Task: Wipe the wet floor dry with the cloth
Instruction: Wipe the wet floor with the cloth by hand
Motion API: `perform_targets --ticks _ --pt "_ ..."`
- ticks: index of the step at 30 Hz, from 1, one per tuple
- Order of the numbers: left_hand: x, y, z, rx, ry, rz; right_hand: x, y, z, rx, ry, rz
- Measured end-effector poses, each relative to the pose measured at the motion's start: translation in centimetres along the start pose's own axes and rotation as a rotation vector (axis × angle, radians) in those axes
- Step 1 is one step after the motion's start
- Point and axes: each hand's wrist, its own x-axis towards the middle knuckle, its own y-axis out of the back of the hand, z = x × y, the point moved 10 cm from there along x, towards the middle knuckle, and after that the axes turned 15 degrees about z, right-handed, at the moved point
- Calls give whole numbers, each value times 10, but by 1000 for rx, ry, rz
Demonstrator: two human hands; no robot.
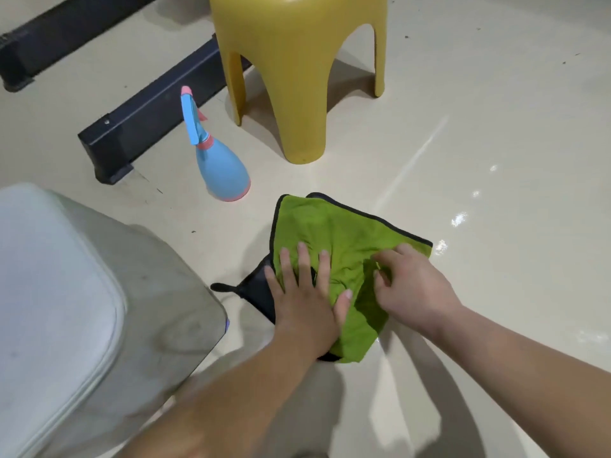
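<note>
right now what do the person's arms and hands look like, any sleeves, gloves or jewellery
Both the left hand and right hand are bare: no gloves, and no rings on the fingers that show. The forearms are uncovered too, with no sleeves, watch or bracelet in view.

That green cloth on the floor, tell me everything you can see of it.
The green cloth looks like soft microfibre with dark edging, a dark underside and a small loop at one corner. It lies rumpled on the glossy pale floor. The left hand presses flat on it; the right hand pinches its folds.
</note>
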Motion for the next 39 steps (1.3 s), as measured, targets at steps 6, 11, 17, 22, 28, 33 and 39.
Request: perform_targets --ticks 6,11,17,22,28,33,39 --pt "-81 -6 86 -114 -275 -53 -28 15 55 -30 -152 -26" --pt "-72 4 124 -267 -635 -65 -58 35 107 -9 -248 28" --pt "-17 45 65 -518 -185 109 -90 37 150 -18 -416 -45" --pt "-5 31 42 -413 -115 2 -127 13 175 66 -591 -298" --pt "18 52 91 -771 -110 -110 -192 28 184 -386 -566 -1151" --pt "31 74 101 -644 -136 109 -107 66 183 -158 -517 -358" --pt "-3 20 100 -566 -6 -246 -82 50 167 482 -675 54"
